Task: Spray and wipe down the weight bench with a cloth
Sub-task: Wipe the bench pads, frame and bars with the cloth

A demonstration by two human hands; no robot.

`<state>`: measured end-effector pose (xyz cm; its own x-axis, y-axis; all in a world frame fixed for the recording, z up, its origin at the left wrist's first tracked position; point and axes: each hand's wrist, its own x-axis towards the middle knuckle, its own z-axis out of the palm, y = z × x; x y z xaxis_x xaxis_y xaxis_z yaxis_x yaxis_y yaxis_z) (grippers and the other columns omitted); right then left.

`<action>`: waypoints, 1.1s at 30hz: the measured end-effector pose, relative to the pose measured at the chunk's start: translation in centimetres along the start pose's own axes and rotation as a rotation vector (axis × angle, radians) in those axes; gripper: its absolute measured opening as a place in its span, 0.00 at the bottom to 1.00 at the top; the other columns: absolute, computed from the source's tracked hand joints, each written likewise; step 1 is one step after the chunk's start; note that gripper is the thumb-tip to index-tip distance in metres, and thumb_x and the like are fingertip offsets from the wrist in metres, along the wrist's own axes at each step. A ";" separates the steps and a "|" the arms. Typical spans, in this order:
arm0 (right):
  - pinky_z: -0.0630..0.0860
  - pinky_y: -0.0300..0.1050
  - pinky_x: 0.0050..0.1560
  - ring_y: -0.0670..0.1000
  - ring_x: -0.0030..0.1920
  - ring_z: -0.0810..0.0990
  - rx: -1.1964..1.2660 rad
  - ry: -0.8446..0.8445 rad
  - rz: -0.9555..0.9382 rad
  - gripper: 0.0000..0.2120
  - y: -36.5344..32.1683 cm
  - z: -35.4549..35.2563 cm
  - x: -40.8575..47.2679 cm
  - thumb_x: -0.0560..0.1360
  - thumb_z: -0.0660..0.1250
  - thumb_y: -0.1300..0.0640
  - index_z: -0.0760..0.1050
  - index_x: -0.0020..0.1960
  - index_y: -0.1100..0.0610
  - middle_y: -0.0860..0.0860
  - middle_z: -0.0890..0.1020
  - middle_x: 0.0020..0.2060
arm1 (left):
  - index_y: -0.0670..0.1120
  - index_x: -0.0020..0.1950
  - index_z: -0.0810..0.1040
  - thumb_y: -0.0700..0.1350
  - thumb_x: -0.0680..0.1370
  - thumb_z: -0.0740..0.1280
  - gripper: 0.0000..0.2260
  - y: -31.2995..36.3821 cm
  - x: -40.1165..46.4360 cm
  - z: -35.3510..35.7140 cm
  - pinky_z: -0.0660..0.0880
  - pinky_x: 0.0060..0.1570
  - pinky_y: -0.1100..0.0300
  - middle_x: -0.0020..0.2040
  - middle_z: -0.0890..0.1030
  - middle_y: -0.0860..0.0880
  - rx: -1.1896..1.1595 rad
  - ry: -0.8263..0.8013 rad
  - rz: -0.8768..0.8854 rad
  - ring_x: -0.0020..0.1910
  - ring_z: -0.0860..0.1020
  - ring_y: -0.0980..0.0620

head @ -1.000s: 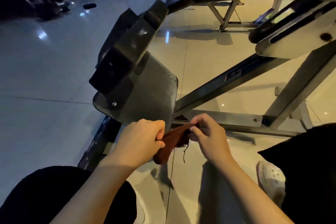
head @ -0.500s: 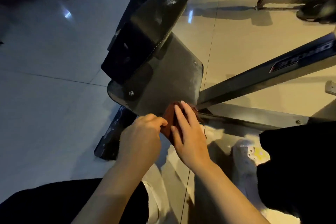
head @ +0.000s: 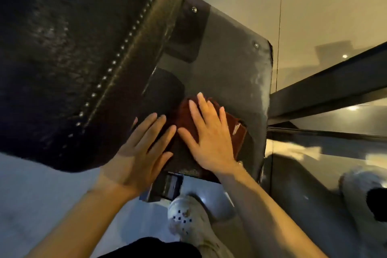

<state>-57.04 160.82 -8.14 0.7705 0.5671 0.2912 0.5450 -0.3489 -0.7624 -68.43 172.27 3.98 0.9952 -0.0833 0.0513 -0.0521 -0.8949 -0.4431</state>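
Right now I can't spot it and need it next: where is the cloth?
In the head view, the dark red cloth lies flat on the bench's dark plate, centre frame, pressed under the right hand, with the left hand beside it.

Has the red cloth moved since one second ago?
Yes. The cloth went from the air below the bench's dark plate up onto it, under the right hand.

A white clog (head: 186, 219) stands on the glossy tiled floor (head: 326, 6), a second white shoe (head: 360, 192) at right, and a dark steel beam (head: 326, 88) slants above it.
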 end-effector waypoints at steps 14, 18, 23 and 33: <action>0.46 0.58 0.75 0.62 0.77 0.52 -0.079 -0.008 0.276 0.34 1.4 -0.5 4.4 0.78 0.41 0.38 0.50 0.79 0.54 0.55 0.49 0.79 | 0.45 0.59 0.82 0.50 0.79 0.60 0.16 -0.3 0.6 2.1 0.71 0.60 0.47 0.60 0.81 0.45 0.130 0.166 0.107 0.63 0.74 0.45; 0.43 0.56 0.76 0.61 0.77 0.50 -0.057 -0.111 -0.050 0.31 -2.4 -0.2 5.6 0.79 0.44 0.40 0.50 0.79 0.51 0.53 0.48 0.79 | 0.44 0.60 0.82 0.49 0.79 0.60 0.16 -0.3 0.6 2.1 0.71 0.61 0.47 0.60 0.81 0.44 0.145 0.156 0.112 0.62 0.74 0.45; 0.51 0.61 0.74 0.59 0.76 0.58 -0.048 -0.007 -0.050 0.31 2.3 -0.3 7.2 0.76 0.53 0.34 0.61 0.76 0.45 0.52 0.57 0.78 | 0.46 0.67 0.77 0.53 0.81 0.58 0.19 -0.7 0.4 1.9 0.68 0.63 0.47 0.64 0.79 0.44 0.147 0.093 0.148 0.65 0.72 0.44; 0.46 0.59 0.76 0.60 0.77 0.52 -0.073 0.066 0.631 0.27 7.9 -1.7 7.3 0.83 0.48 0.47 0.51 0.79 0.54 0.56 0.49 0.79 | 0.50 0.67 0.77 0.58 0.80 0.58 0.21 -0.5 0.5 1.9 0.67 0.64 0.49 0.68 0.76 0.48 0.165 0.063 0.162 0.68 0.71 0.47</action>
<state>-46.57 160.96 -11.02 0.9680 0.1892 -0.1646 -0.0014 -0.6521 -0.7581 -67.72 173.49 2.55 0.9676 -0.2517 0.0211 -0.1912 -0.7845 -0.5899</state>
